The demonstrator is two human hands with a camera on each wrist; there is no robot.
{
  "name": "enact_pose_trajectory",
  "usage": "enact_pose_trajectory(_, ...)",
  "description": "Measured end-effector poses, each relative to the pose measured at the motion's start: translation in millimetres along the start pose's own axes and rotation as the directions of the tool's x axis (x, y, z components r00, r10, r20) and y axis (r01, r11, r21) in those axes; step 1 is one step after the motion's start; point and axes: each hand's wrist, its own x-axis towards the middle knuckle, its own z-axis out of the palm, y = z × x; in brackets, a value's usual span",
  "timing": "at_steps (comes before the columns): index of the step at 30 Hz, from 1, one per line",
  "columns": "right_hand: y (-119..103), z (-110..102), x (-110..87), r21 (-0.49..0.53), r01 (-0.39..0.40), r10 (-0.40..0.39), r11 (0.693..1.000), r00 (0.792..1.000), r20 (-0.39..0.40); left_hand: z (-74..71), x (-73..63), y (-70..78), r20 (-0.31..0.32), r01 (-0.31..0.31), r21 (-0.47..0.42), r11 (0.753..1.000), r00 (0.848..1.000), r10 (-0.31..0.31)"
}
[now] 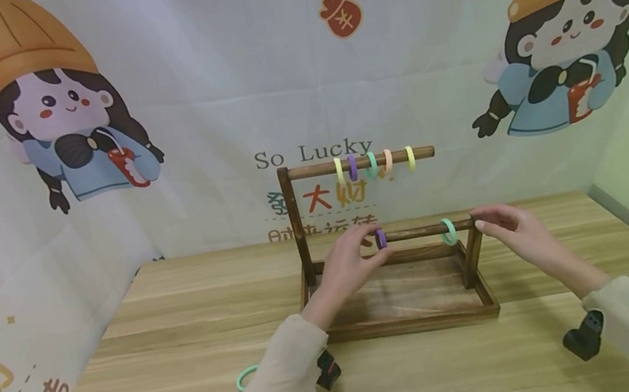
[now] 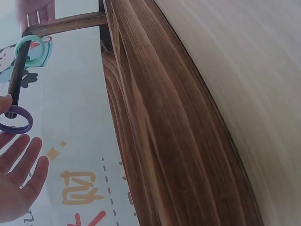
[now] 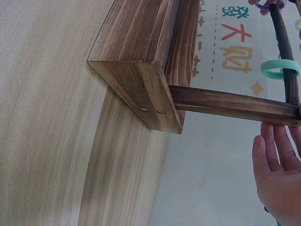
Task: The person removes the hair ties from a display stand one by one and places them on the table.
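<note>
My left hand (image 1: pixel 348 265) pinches a purple ring (image 1: pixel 381 239) between thumb and fingers, around the free left end of the lower rod (image 1: pixel 414 233) of a dark wooden rack (image 1: pixel 405 326). In the left wrist view the purple ring (image 2: pixel 30 121) circles the rod's tip. My right hand (image 1: pixel 512 231) holds the top of the short post (image 1: pixel 472 256) at the rod's other end, thumb in front. Near that post a mint green ring (image 1: pixel 452 230) hangs on the same rod. The right wrist view shows several fingers (image 3: pixel 281 143) against the post's outer side.
Above, the rack's upper rod (image 1: pixel 304 172) carries several rings in yellow, purple, green and peach. A tall post (image 1: pixel 296 227) bears it on the left. Another mint green ring (image 1: pixel 244 373) lies on the wooden table (image 1: pixel 175 330), beside the left sleeve. A printed cloth (image 1: pixel 211 102) hangs behind.
</note>
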Motion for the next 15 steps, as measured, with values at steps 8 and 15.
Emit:
enact_pose_trajectory(8, -0.5, -1.9, -0.1, 0.009, 0.006, -0.006, 1.0, 1.0, 0.003, -1.8, -1.6, -4.7, -0.031, -0.008, -0.021, 1.0, 0.999, 0.007)
enact_pose_trajectory(15, -0.6, 0.2, -0.6, 0.043, -0.007, 0.007, 0.999, 1.0, 0.005, -3.7, -6.2, -8.5, -0.05, -0.015, -0.03, 0.999, 0.999, 0.013)
